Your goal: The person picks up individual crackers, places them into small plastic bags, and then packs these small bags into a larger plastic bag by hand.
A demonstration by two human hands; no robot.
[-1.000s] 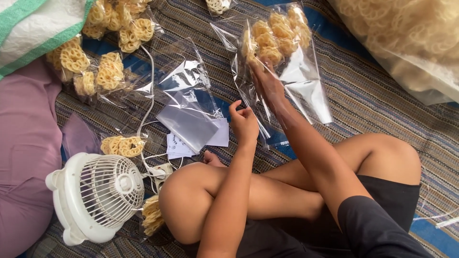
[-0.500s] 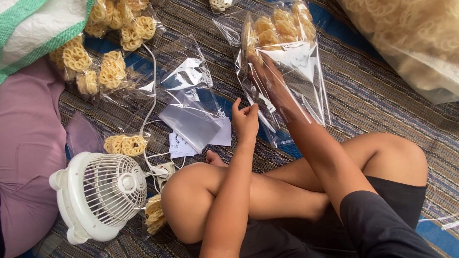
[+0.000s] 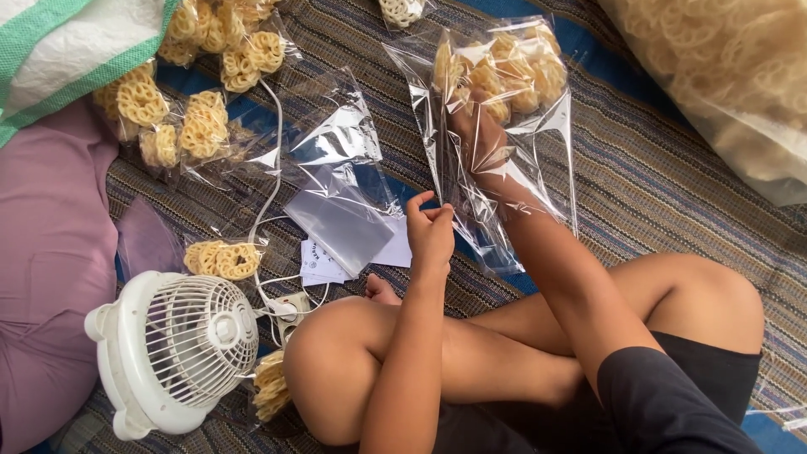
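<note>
A clear plastic bag (image 3: 538, 143) lies on the striped mat, with several yellow flower-shaped crackers (image 3: 513, 71) packed at its far end. My right hand (image 3: 483, 151) is pushed deep inside the bag, up to the wrist, its fingers against the crackers. My left hand (image 3: 430, 231) pinches the bag's open edge near its mouth, holding it apart. My bare knees are crossed below both arms.
A small white fan (image 3: 172, 349) stands at lower left with its cord running up. Filled cracker bags (image 3: 197, 126) and empty clear bags (image 3: 340, 193) lie to the left, with paper labels (image 3: 324, 256). A big sack of crackers (image 3: 723, 76) fills the upper right. A purple cushion (image 3: 42, 252) lies left.
My right hand has slid farther into the bag toward the crackers. The left hand has kept its pinch on the bag's edge.
</note>
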